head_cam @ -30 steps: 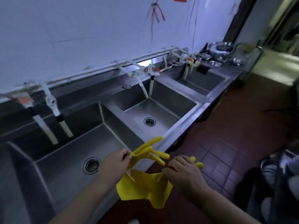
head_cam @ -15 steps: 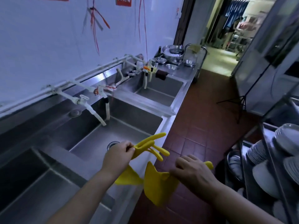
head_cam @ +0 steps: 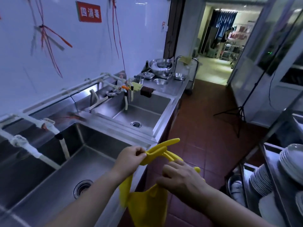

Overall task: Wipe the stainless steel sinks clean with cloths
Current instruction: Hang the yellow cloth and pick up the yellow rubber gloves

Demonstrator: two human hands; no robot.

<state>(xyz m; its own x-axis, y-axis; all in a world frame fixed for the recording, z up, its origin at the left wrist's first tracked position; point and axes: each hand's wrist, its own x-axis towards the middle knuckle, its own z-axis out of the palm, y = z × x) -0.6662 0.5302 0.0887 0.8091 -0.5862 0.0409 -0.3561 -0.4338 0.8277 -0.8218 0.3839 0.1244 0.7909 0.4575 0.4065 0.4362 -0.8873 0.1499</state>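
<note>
From the head view I see both bare hands held over the front edge of the near sink, just right of its drain. My left hand pinches a yellow rubber glove between thumb and curled fingers, the glove's fingers sticking out to the right of that grip and its cuff hanging down below the wrist. My right hand, right of the near sink and over the red tile floor, curls its fingers round a second yellow glove, whose wide cuff droops beneath the hand beside the sink's front rim; a yellow fingertip shows past the knuckles. Neither glove touches the steel. Beyond the near sink, across a steel divider, lies the far sink with its own drain, white taps hanging over it and a dark cloth draped on its back rim. Farther along from the near sink, metal bowls crowd the counter end. Right of the near sink, across the floor, stacked white plates sit on a rack
</note>
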